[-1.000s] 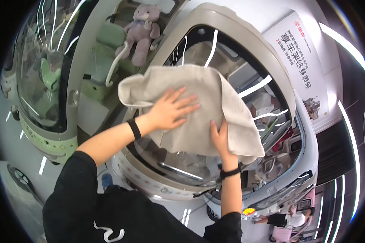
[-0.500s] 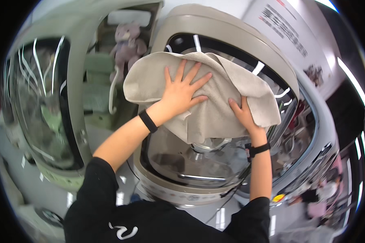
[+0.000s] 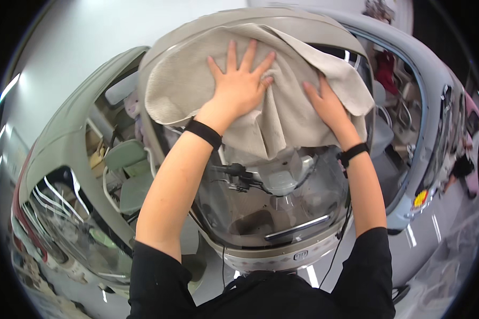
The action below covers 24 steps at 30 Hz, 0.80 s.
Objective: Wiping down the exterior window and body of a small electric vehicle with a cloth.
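Note:
A beige cloth (image 3: 189, 74) lies spread over the upper windshield (image 3: 303, 218) of a small beige cabin vehicle (image 3: 159, 50), its lower edge hanging in folds. My left hand (image 3: 238, 87) rests flat on the cloth with its fingers spread wide. On the right, my right hand (image 3: 331, 109) also presses against it, thumb and forefinger stretched apart. A fold of the cloth hides the other fingers of that hand. Both wrists wear dark bands. Below the cloth, a handlebar (image 3: 237, 173) shows through the glass.
A green cabin vehicle (image 3: 69, 125) stands close on the left, a green seat (image 3: 127, 159) inside it. A light blue vehicle (image 3: 436, 114) is close on the right. Dark cables (image 3: 341, 234) hang down the front of the beige one. Clear plastic sheeting (image 3: 436, 282) lies at the lower right.
My view has shifted, bringing more of the lower windshield and the handlebar into sight. Both hands and the cloth appear higher in the picture, with the hands still pressed on the cloth.

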Each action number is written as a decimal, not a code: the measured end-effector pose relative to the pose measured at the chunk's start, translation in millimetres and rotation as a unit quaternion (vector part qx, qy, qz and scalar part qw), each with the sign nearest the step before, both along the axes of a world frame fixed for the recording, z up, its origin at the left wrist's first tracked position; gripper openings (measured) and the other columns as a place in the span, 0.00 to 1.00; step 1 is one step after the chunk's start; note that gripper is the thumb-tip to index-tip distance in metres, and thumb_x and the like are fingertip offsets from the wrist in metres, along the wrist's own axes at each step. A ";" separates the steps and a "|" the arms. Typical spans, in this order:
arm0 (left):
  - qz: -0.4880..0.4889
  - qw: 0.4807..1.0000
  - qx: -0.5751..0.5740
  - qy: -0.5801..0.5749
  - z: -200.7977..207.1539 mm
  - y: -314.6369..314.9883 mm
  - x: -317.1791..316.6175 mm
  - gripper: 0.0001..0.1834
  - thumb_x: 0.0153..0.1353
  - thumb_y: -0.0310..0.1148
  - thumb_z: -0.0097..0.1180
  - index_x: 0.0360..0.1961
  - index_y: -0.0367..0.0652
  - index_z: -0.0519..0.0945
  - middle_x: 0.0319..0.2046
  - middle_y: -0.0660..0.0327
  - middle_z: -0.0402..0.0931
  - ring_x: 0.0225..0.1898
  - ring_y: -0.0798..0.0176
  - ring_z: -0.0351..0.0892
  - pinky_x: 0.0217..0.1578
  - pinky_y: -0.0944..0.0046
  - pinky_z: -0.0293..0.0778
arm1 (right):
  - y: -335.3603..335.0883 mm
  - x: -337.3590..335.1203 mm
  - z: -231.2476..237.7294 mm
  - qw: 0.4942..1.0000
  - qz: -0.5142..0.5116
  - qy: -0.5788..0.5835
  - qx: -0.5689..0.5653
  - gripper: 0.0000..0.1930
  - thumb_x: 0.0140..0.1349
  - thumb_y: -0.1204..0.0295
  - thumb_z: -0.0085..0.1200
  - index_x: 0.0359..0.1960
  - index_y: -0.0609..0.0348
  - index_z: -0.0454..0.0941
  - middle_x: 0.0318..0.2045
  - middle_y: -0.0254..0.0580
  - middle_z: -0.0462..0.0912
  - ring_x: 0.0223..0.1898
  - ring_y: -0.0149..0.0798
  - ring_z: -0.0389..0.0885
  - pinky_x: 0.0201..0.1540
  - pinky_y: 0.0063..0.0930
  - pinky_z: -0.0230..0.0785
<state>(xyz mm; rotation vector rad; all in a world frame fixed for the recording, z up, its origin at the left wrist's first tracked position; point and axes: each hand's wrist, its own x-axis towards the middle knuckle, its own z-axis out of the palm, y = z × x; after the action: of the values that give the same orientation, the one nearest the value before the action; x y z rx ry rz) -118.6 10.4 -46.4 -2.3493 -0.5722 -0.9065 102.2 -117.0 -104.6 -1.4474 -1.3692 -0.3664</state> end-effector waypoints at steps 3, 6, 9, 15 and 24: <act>-0.007 1.000 0.016 0.001 0.5 -15.9 39.1 0.30 0.76 0.56 0.37 0.77 0.73 0.59 0.81 0.56 0.44 0.79 0.31 0.34 0.62 0.07 0.33 | -14.3 4.4 6.7 0.995 -0.034 0.030 -0.089 0.33 0.72 0.51 0.51 0.66 0.69 0.70 0.61 0.70 0.76 0.65 0.63 0.73 0.69 0.42 0.62; 0.005 1.000 -0.011 0.029 1.6 -27.3 85.9 0.28 0.75 0.54 0.41 0.73 0.67 0.67 0.78 0.55 0.52 0.79 0.32 0.36 0.63 0.07 0.32 | -9.2 28.4 -21.7 0.988 -0.124 -0.087 0.013 0.27 0.73 0.55 0.49 0.59 0.70 0.72 0.49 0.74 0.81 0.54 0.67 0.80 0.58 0.49 0.71; 0.009 0.999 0.022 0.028 -3.6 -35.8 105.5 0.27 0.74 0.53 0.42 0.72 0.66 0.69 0.77 0.57 0.55 0.79 0.34 0.37 0.63 0.08 0.32 | -23.7 28.9 -24.2 0.993 -0.104 -0.014 -0.057 0.24 0.73 0.55 0.47 0.54 0.67 0.74 0.44 0.70 0.82 0.48 0.67 0.81 0.51 0.54 0.72; 0.022 0.998 0.018 0.054 -35.2 -74.8 151.8 0.27 0.74 0.53 0.41 0.72 0.66 0.70 0.78 0.56 0.53 0.80 0.35 0.36 0.63 0.07 0.32 | -43.8 60.2 -75.8 0.995 -0.094 0.002 -0.024 0.23 0.71 0.58 0.49 0.57 0.67 0.73 0.48 0.71 0.81 0.53 0.68 0.79 0.55 0.52 0.71; -0.043 0.997 0.007 0.064 -95.0 -130.6 183.7 0.26 0.68 0.49 0.53 0.67 0.66 0.76 0.76 0.61 0.58 0.80 0.40 0.38 0.65 0.10 0.33 | -91.3 73.4 -153.9 0.994 -0.091 0.057 -0.031 0.29 0.73 0.62 0.45 0.69 0.71 0.65 0.64 0.75 0.70 0.69 0.69 0.65 0.72 0.51 0.56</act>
<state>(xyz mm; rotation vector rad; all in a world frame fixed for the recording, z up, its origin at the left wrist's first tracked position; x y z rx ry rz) 65.1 -120.2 -141.5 -2.4138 -0.4141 -0.7886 175.6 -208.2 -258.5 -1.6254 -1.1707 -0.3552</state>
